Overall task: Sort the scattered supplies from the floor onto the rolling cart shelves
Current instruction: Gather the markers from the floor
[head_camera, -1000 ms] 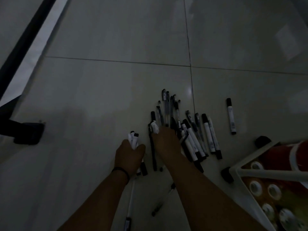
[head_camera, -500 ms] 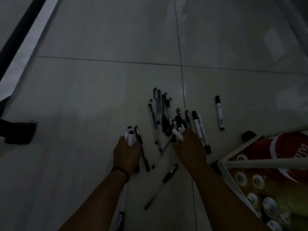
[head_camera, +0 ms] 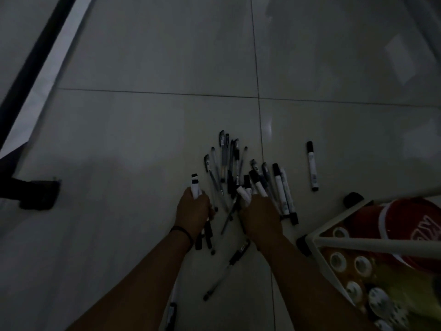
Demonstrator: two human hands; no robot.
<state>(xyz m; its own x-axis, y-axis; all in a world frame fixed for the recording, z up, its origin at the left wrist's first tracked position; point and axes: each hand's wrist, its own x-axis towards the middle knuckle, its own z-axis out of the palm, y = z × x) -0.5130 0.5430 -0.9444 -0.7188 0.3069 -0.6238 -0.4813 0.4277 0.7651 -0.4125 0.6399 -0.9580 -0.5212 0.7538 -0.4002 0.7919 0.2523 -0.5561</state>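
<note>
The room is dim. A heap of pens and white markers (head_camera: 229, 163) lies on the tiled floor. My left hand (head_camera: 192, 212) grips a bundle of markers and pens (head_camera: 195, 185), their ends sticking out above and below the fist. My right hand (head_camera: 259, 217) grips several white markers (head_camera: 244, 193) at the heap's near edge. One marker (head_camera: 312, 166) lies apart on the right. Two markers (head_camera: 282, 189) lie beside my right hand. A loose pen (head_camera: 228, 271) lies between my forearms. The white rolling cart (head_camera: 317, 237) stands at the lower right.
The cart shelf holds round tape rolls (head_camera: 358, 266) and a red item (head_camera: 401, 225); a black caster (head_camera: 353, 199) shows at its corner. A dark furniture foot (head_camera: 35, 194) stands at the left. Another pen (head_camera: 171, 309) lies under my left forearm.
My right hand has gathered more markers at the heap's near edge. My left hand keeps its bundle, now held more upright. The view has shifted slightly.
</note>
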